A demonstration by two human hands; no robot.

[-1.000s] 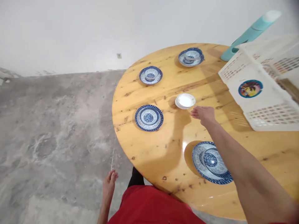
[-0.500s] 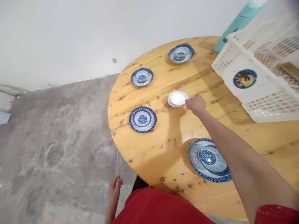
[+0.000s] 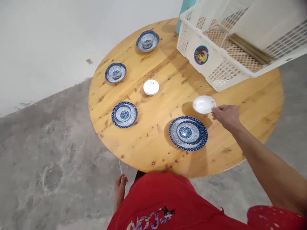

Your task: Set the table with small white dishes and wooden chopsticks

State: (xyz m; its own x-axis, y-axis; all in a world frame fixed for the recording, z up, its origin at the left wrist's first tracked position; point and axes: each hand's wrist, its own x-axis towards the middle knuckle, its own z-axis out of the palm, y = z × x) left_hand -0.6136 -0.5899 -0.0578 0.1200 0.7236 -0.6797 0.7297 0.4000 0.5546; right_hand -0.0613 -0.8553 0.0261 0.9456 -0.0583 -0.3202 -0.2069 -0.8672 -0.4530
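Note:
My right hand pinches a small white saucer by its near right rim and holds it above the table. Just below and left of that saucer lies a large blue-and-white plate with a bowl on it. Toward the table's middle sits a short stack of white saucers. My left hand hangs beside the table's near edge, fingers loosely bent and slightly apart, with nothing in it.
Blue-and-white plates bearing bowls line the round wooden table's left side: a near plate, a middle plate, a far plate. A white plastic basket holding chopsticks stands at the back right, before a teal bottle.
My right hand has lifted a saucer off the white stack and carried it right and nearer to me. The view has shifted right. My left hand still hangs by the table edge.

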